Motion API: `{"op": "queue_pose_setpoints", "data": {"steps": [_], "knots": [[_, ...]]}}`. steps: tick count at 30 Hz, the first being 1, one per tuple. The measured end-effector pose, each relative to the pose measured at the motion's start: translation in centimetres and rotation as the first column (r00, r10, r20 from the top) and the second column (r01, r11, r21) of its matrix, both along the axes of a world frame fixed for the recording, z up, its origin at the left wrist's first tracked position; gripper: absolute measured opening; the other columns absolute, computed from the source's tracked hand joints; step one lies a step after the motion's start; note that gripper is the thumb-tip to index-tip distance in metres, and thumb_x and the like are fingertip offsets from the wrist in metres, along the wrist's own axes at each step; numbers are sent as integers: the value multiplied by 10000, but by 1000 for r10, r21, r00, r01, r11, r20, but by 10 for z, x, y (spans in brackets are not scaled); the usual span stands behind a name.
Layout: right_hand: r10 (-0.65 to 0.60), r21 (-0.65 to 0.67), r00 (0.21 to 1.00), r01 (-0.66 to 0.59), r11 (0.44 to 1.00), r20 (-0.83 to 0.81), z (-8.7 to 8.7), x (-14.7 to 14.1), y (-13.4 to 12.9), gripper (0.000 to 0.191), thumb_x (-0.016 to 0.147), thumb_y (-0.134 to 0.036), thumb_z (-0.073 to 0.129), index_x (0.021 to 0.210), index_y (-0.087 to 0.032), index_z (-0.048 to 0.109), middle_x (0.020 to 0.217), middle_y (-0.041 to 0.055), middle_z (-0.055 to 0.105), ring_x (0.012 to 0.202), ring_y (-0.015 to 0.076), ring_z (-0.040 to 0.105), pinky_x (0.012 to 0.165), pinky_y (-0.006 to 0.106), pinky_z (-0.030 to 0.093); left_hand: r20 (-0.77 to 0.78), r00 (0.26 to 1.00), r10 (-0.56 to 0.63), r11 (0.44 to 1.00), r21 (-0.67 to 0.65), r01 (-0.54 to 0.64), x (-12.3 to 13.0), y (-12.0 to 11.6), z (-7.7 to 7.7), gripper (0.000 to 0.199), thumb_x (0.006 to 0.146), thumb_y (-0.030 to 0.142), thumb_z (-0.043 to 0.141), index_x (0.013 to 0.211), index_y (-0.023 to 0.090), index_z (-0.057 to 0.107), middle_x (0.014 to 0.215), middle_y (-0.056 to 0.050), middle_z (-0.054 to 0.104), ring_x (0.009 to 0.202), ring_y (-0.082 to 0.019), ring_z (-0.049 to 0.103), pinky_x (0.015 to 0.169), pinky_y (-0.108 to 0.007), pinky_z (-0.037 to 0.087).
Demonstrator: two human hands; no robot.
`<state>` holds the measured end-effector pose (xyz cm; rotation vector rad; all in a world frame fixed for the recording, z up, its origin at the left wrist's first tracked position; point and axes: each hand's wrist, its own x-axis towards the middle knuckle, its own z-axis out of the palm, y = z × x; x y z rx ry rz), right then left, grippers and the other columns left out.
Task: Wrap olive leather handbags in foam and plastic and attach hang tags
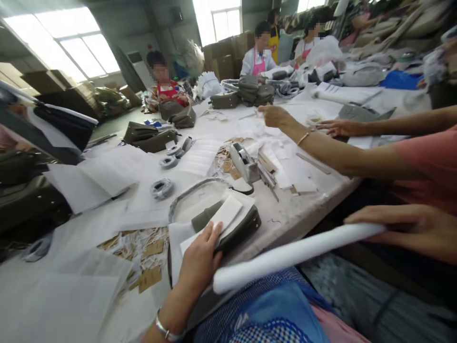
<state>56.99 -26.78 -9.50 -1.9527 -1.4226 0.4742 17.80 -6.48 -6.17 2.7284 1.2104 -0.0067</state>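
My left hand [202, 255] rests over the near end of a dark olive handbag [250, 224] that lies on its side at the table edge. Its fingers press on a white foam pad [228, 214] on top of the bag, and the thumb is at the bag's side. The bag's wrapped strap [200, 183] loops out behind it. My right hand [410, 231] grips one end of a white foam roll [300, 257]. The roll slants across my lap, its other end close to my left wrist. Some of the right fingers are hidden.
Brown paper tags with strings [150, 276], white sheets [85, 186] and a wrapped strap coil [162, 189] lie on the table [285, 214]. A tape dispenser [244, 162] stands beyond the bag. A co-worker's arm [321, 143] reaches in from the right; others work farther back.
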Motion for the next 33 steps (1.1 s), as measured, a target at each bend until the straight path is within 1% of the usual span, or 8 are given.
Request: {"op": "queue_pose_setpoints", "data": {"steps": [8, 15, 18, 22, 25, 28, 30, 33], "knots": [[273, 50, 960, -271, 961, -55, -3, -35, 79, 328, 842, -435, 649, 1082, -253, 780, 1094, 82, 756, 1061, 295, 692, 969, 407, 540, -42, 994, -101, 963, -255, 88, -8, 28, 24, 656, 899, 320, 590, 1512, 298, 359, 1550, -70, 391, 1247, -331, 587, 1001, -460, 516], [426, 22, 904, -427, 904, 27, -22, -7, 90, 287, 888, -310, 582, 1099, -297, 776, 1147, 51, 743, 1042, 270, 709, 939, 364, 559, 29, 987, -158, 955, -250, 160, -12, 33, 30, 780, 813, 374, 690, 1512, 278, 358, 1534, -106, 425, 1283, -319, 558, 1061, -455, 467], [418, 52, 906, -421, 905, 63, -22, -13, 93, 291, 884, -289, 594, 1117, -295, 768, 1145, 41, 746, 1045, 256, 711, 936, 338, 567, 24, 988, -151, 956, -250, 152, -11, 29, 31, 767, 814, 352, 679, 1509, 279, 363, 1534, -106, 427, 1269, -313, 572, 1055, -455, 473], [377, 153, 920, -390, 908, 108, -20, -55, 102, 337, 880, -218, 578, 1168, -282, 742, 1147, 27, 746, 1020, 218, 723, 947, 307, 568, 33, 995, -99, 967, -232, 104, -7, 19, 32, 745, 842, 345, 649, 1518, 252, 349, 1550, -120, 400, 1317, -305, 527, 1079, -452, 453], [318, 251, 937, -346, 904, 147, -23, -91, 108, 356, 884, -171, 546, 1170, -266, 737, 1135, 23, 749, 998, 199, 730, 947, 293, 573, 42, 998, -43, 973, -223, 52, -4, 10, 33, 747, 868, 481, 626, 1514, 217, 358, 1552, -147, 393, 1358, -310, 482, 1101, -452, 431], [237, 326, 952, -290, 900, 194, -29, -111, 112, 353, 891, -141, 520, 1145, -243, 743, 1132, 36, 748, 1006, 200, 728, 946, 297, 578, 55, 998, -11, 978, -208, 22, 0, 3, 30, 928, 770, 594, 713, 1519, 192, 340, 1558, -175, 375, 1378, -330, 451, 1110, -460, 424], [194, 346, 952, -269, 899, 235, -32, -116, 114, 351, 892, -125, 507, 1137, -217, 742, 1130, 55, 746, 1013, 209, 725, 947, 312, 581, 58, 998, -6, 986, -168, 16, 1, -2, 23, 1009, 707, 535, 798, 1522, 180, 322, 1562, -193, 362, 1393, -338, 428, 1120, -466, 415], [171, 334, 939, -271, 903, 299, -33, -113, 116, 366, 892, -96, 482, 1142, -191, 732, 1139, 78, 739, 1006, 219, 723, 928, 332, 591, 66, 998, 6, 999, -52, -3, 3, -9, 5, 900, 763, 355, 794, 1511, 163, 333, 1555, -205, 369, 1412, -329, 400, 1144, -479, 387]]}}
